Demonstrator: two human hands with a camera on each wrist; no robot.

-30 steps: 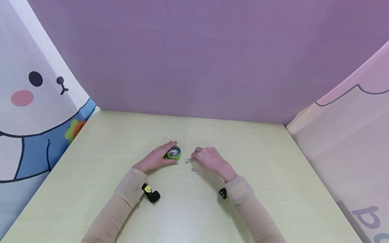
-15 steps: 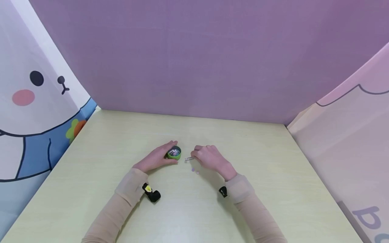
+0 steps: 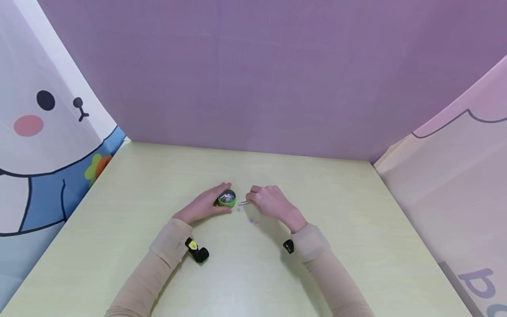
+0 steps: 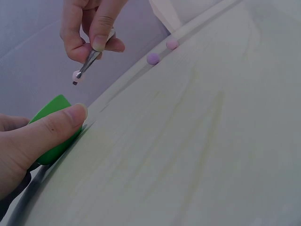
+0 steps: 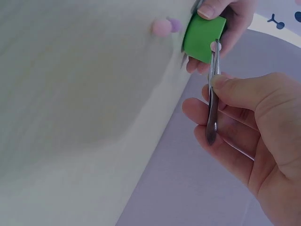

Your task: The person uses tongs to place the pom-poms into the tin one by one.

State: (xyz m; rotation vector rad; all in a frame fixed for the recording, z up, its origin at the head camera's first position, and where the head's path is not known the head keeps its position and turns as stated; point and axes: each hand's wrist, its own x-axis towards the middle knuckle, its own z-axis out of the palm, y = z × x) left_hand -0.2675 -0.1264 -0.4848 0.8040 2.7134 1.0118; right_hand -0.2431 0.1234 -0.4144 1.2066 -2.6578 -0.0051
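A small green bowl [image 3: 227, 204] with a shiny metal inside stands on the table. My left hand [image 3: 203, 204] holds it from the left, thumb on the near side and fingers round the far side. Something small and pinkish lies inside. To the right, my right hand [image 3: 271, 203] pinches metal tweezers [image 5: 213, 110] between thumb and fingers. Their tips grip a tiny pale pink ball [image 4: 76, 75], held above the table just right of the bowl. In the right wrist view the tips overlap the bowl's green wall.
A purple pom-pom [image 4: 153, 59] and a pink pom-pom [image 4: 172, 44] lie on the pale wooden table [image 3: 245, 273], in front of the right hand. A purple backdrop [image 3: 253, 79] rises behind the table, with printed cloth at both sides.
My right hand has moved slightly left and away from me, bringing the tweezers and pale ball nearer the bowl. The left hand and bowl have stayed in place.
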